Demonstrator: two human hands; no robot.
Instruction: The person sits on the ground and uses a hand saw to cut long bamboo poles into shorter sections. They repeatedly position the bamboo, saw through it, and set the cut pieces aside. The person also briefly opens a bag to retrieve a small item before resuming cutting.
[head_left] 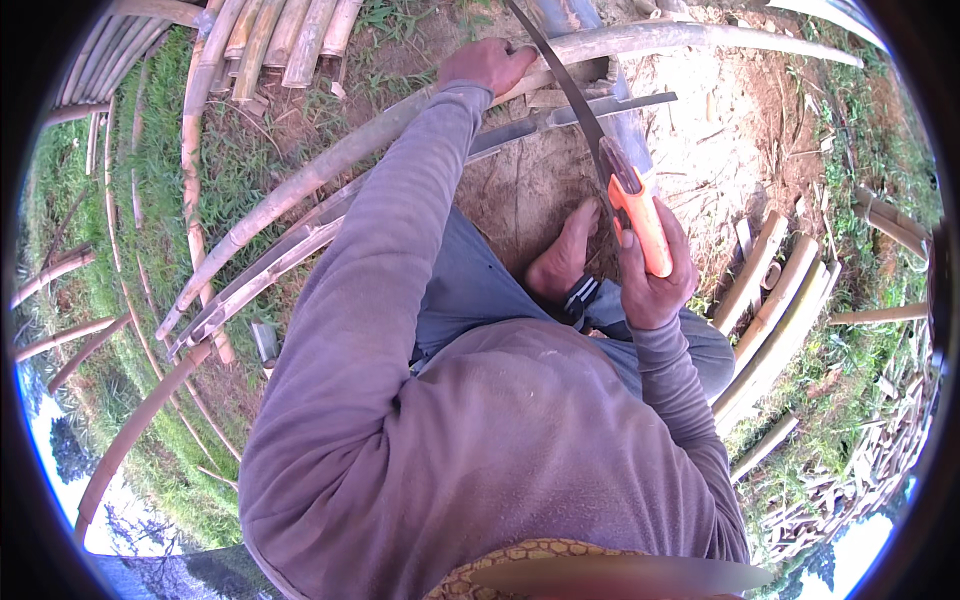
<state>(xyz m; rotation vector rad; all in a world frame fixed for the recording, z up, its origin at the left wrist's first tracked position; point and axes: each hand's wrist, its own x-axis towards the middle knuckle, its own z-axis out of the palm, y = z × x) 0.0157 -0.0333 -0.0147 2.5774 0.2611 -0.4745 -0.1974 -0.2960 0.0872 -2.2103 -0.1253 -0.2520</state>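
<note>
A long bamboo pole (310, 186) runs slantwise across the ground in front of me, from lower left to upper right. My left hand (485, 68) is closed over it near the upper middle. In my right hand (662, 278) is the orange handle of a handsaw (640, 225), fingers wrapped round it. The saw's dark blade points up and to the left and crosses the pole just right of my left hand. Whether its teeth have cut into the bamboo, I cannot tell. Under the pole, split bamboo strips (262, 268) lie roughly alongside it.
A grey support (628, 130) stands beneath the pole. My bare foot (566, 252) rests on the dirt near the blade. Cut bamboo lengths (768, 305) lie at my right. Several bamboo pieces (292, 40) are lined up at the far left, and bamboo scraps (870, 460) lie at the lower right.
</note>
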